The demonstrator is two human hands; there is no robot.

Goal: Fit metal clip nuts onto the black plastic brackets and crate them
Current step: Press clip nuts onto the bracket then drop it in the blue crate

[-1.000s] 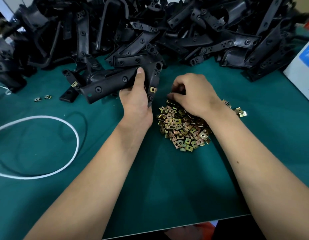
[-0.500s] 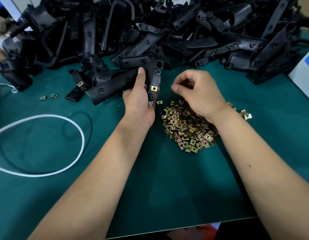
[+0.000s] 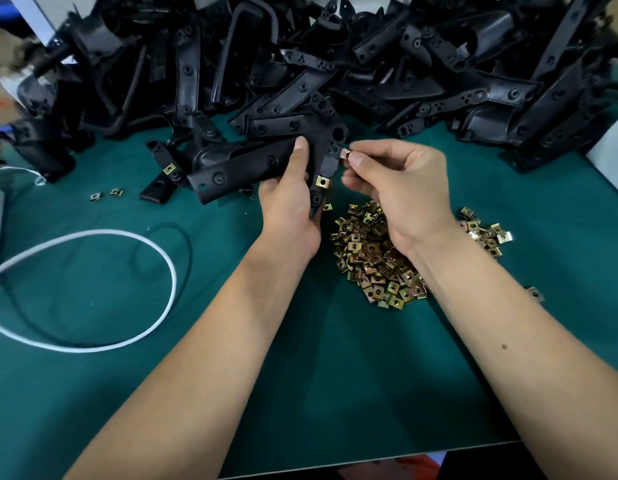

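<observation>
Fingers of the right hand [image 3: 401, 188] pinch a small brass-coloured metal clip nut [image 3: 345, 154] at the edge of the long black plastic bracket [image 3: 262, 164], gripped above the green counter [image 3: 335, 375] by the left hand [image 3: 290, 206]. Best slide it squarely on, aligning its hole.

The bracket [image 3: 245, 169] held in the left hand [image 3: 288, 206] looks like black moulded plastic, smooth with a dull satin sheen. The heap of brackets [image 3: 370, 64] behind it has the same black plastic look, some faces catching glossy highlights. The clip nut [image 3: 345, 155] pinched by the right hand [image 3: 401, 188] is thin metal, as is the pile of clip nuts [image 3: 377, 258]: shiny, brassy yellow plating with iridescent tints. The table [image 3: 127, 393] is covered in a matt dark green surface. The cord [image 3: 127, 237] has a smooth white coating.
</observation>
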